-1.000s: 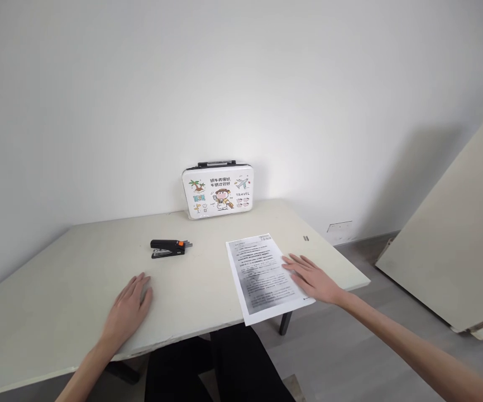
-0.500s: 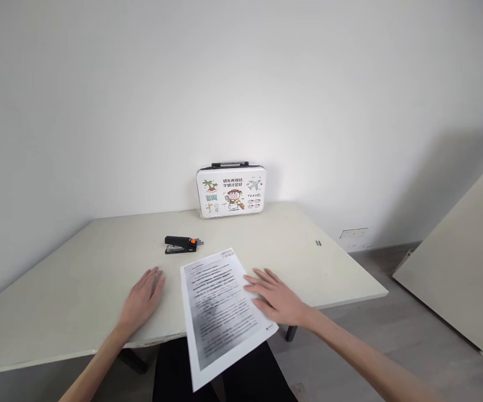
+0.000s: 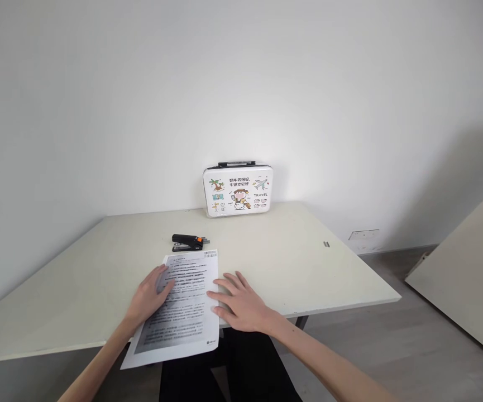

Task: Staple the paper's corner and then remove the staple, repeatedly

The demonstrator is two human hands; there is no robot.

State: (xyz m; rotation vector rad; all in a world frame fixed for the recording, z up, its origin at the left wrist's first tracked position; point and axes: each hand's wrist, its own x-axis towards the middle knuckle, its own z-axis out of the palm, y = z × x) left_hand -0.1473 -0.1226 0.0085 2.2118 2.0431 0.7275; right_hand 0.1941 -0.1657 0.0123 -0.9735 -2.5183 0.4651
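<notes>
A printed sheet of paper [image 3: 186, 307] lies on the white table, its lower part jutting past the front edge above my lap. My left hand [image 3: 149, 297] rests along the sheet's left side, with thumb and fingers apart over the margin. On the opposite side, my right hand [image 3: 243, 304] is spread, its fingertips touching the right edge of the paper. Just beyond the sheet's top edge sits a black stapler [image 3: 187, 242] with an orange part. Grey strips, perhaps staples, stick out at its right end.
A white case [image 3: 238, 191] with cartoon prints and a black handle stands against the wall at the back of the table [image 3: 291, 268]. A small dark item [image 3: 326, 244] lies near the table's right edge. A pale panel [image 3: 467, 273] leans at the far right.
The sheet has slid left and turned clockwise, so its top now lies nearer the stapler. My right hand moved left with it, and my left hand now touches its left side.
</notes>
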